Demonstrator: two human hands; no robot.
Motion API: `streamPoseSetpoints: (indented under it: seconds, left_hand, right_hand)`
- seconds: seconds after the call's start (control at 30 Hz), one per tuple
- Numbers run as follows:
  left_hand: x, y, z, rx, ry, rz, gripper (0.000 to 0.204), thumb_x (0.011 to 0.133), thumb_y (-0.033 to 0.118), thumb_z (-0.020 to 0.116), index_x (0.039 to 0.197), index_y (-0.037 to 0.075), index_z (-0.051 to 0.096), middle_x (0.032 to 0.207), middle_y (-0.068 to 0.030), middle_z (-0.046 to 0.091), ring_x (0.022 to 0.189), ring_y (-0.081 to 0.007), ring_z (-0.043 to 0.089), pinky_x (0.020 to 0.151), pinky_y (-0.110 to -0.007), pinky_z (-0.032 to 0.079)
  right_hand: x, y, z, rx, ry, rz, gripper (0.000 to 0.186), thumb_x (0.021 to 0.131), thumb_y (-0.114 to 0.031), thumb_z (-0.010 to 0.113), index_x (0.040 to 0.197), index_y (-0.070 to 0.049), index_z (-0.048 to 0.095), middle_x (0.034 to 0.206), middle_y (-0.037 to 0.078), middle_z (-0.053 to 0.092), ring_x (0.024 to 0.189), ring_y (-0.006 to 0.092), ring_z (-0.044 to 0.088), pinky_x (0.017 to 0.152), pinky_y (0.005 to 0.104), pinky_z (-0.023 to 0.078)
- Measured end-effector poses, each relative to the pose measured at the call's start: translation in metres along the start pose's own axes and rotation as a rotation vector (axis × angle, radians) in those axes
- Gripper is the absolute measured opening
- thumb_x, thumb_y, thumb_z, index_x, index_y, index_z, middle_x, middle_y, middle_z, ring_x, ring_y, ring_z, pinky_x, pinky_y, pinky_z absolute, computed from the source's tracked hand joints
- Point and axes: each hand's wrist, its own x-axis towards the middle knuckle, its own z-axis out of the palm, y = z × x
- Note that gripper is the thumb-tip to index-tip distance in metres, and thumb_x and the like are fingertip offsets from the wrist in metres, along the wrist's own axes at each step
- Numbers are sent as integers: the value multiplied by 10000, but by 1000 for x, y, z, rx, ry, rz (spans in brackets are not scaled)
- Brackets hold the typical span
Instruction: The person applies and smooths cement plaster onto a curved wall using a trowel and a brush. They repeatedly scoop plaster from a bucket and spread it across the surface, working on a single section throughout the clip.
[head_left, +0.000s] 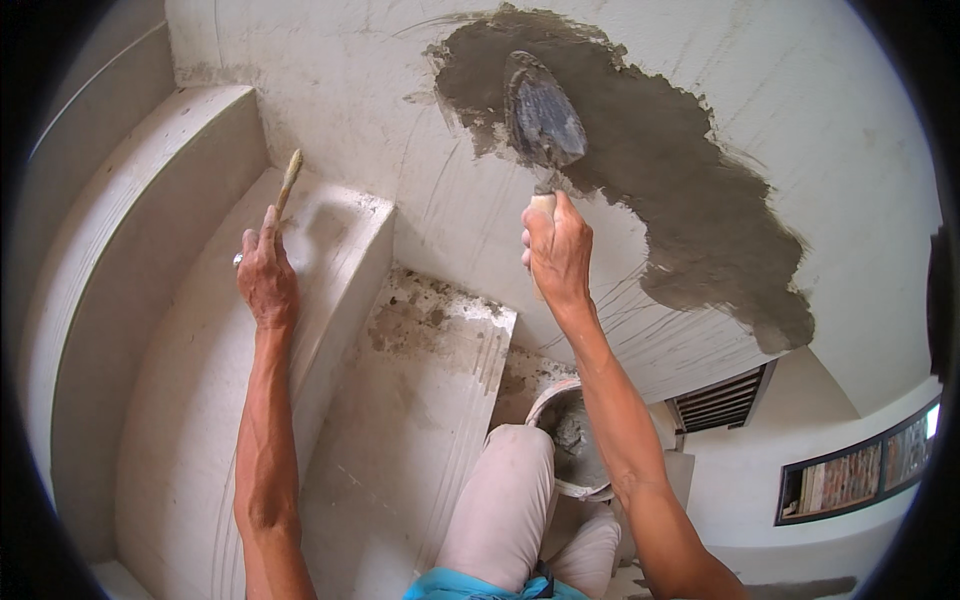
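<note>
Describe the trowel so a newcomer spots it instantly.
Find the big dark-grey patch of plaster on the pale wall. Over its left part, the right hand grips the trowel by its handle. Its broad, leaf-shaped blade sets it apart from the slim stick-like tool in the left hand.

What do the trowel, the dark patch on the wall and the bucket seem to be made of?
The trowel's blade looks like metal: grey, smeared, with a dull sheen. Its pale handle is possibly wood, mostly hidden. The dark patch looks like damp cement mortar, matte and ragged-edged. The pale-rimmed bucket could be plastic, but looks too crusted to be sure.
</note>
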Motion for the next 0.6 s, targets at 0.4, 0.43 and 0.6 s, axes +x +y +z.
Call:
streamPoseSetpoints:
  seconds: [0.4, 0.43, 0.6]
  left_hand:
    - [-2, -1, 1, 15, 78, 23, 348, 1001, 156, 539, 1342, 166, 606, 814, -100, 534, 656, -261, 577, 597, -414, 478]
    - [-2, -4, 2, 12, 95, 36, 346, 1001, 156, 538, 1341, 163, 606, 813, -102, 532, 656, -261, 576, 596, -414, 476]
    - [-1, -6, 6, -9, 80, 37, 346, 1004, 157, 530, 1342, 161, 605, 816, -107, 530, 662, -264, 575, 596, -409, 470]
  right_hand:
    - [-30, -18, -24, 161, 94, 294, 200, 881, -198, 544, 877, 2, 559, 650, 48, 556, 514, 148, 557, 440, 311, 474]
    - [-30, -22, -22, 147, 87, 287, 199, 881, -192, 543, 878, 6, 556, 639, 59, 559, 502, 157, 559, 443, 316, 480]
    - [-6, -22, -7, 2, -15, 86, 221, 883, -197, 544, 884, 23, 549, 581, 116, 561, 484, 199, 583, 452, 353, 489]
